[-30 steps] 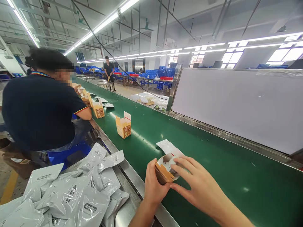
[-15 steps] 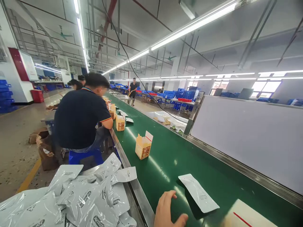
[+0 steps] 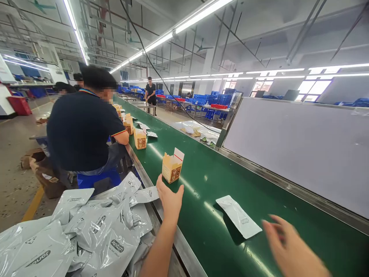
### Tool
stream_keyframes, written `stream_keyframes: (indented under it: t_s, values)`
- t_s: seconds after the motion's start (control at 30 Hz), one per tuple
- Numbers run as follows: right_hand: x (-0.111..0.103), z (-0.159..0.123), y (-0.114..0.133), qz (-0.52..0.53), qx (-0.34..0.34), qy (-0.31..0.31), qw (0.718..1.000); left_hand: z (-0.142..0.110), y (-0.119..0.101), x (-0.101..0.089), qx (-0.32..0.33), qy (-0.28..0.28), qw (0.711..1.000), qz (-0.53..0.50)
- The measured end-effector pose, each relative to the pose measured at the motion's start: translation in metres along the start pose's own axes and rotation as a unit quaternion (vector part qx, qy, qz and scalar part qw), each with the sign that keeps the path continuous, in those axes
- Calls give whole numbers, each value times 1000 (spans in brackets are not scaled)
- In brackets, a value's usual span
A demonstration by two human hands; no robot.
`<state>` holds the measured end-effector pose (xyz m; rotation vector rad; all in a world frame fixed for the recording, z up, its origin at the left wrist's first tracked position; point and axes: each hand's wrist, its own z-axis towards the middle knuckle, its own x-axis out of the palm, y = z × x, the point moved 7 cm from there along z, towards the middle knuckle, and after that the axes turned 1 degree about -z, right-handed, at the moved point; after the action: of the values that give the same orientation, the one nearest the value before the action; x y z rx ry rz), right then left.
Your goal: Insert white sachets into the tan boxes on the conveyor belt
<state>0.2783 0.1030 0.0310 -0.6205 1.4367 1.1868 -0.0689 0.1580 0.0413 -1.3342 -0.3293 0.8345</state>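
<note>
My left hand reaches over the green conveyor belt, its thumb and fingers apart just in front of an open carton. That small yellow-and-brown carton stands upright with a white flap raised; whether my fingertips touch it is not clear. To the right, my right hand hovers over the belt, somewhat blurred, fingers apart and nothing visible in it. Beside it, a flat white pouch lies on the belt, a little apart from the fingers.
Many silvery-white pouches are heaped at lower left beside the belt's metal edge. Farther along stand more cartons, near a seated co-worker. A pale panel borders the belt's far side. Another person stands beyond.
My left hand has moved forward to the standing carton. My right hand has come into view at the lower right, where a pale box was; that box is out of view. The camera has shifted.
</note>
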Motion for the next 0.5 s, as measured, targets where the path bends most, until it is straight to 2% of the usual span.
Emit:
stream_keyframes:
  t_s: [0.07, 0.13, 0.2, 0.27, 0.33, 0.4, 0.47, 0.5]
  values:
    - [30, 10, 19, -19, 61, 65, 996, 18, -6, 8, -18, 11, 999, 40]
    - [58, 20, 37, -43, 103, 104, 988, 37, -6, 17, -52, 27, 995, 76]
    - [76, 30, 53, -44, 90, 101, 990, 54, -3, 27, -80, 48, 990, 108]
    - [85, 38, 61, -24, 45, 95, 994, 66, 2, 38, -96, 80, 984, 125]
    - [84, 40, 59, -4, 4, 103, 995, 69, 7, 48, -98, 115, 981, 122]
    - [72, 36, 51, 38, -8, 110, 993, 57, 10, 55, -89, 142, 980, 110]
    - [46, 27, 44, 114, 16, 85, 990, 34, 7, 57, -48, 152, 982, 97]
    - [28, 20, 43, 154, 24, 46, 987, 18, 4, 57, -12, 154, 984, 88]
